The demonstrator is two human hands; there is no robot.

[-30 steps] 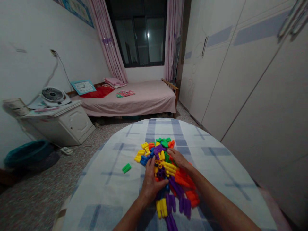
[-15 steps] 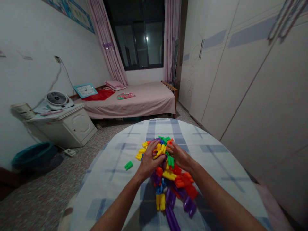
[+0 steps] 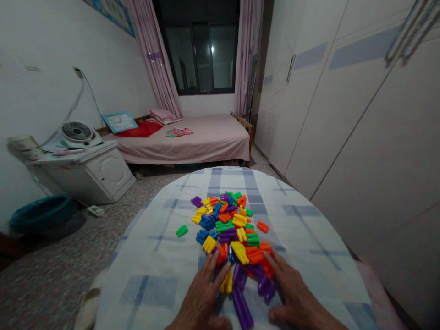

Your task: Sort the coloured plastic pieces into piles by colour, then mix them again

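Observation:
A loose heap of plastic building blocks (image 3: 225, 226) in green, yellow, blue, orange and purple lies on the checked tablecloth (image 3: 165, 256). My left hand (image 3: 204, 288) rests at the heap's near left side, fingers stretched apart, fingertips by an orange block (image 3: 222, 253) and a yellow block (image 3: 227, 283). On the near right, my right hand (image 3: 292, 288) is spread with its fingertips at the red-orange blocks (image 3: 257, 253). Several purple blocks (image 3: 242, 307) lie between the two hands. Neither hand grips a block.
One green block (image 3: 182, 230) lies apart on the left, an orange block (image 3: 263, 227) on the right. Beyond the round table stands a bed (image 3: 192, 149). A white cabinet (image 3: 103, 176) with a fan (image 3: 77, 133) is at left, a wardrobe (image 3: 343, 137) at right.
Both hands have drawn back toward me from the middle of the heap, and their fingers have spread. The blocks they covered now lie flatter and more scattered. The view has shifted slightly.

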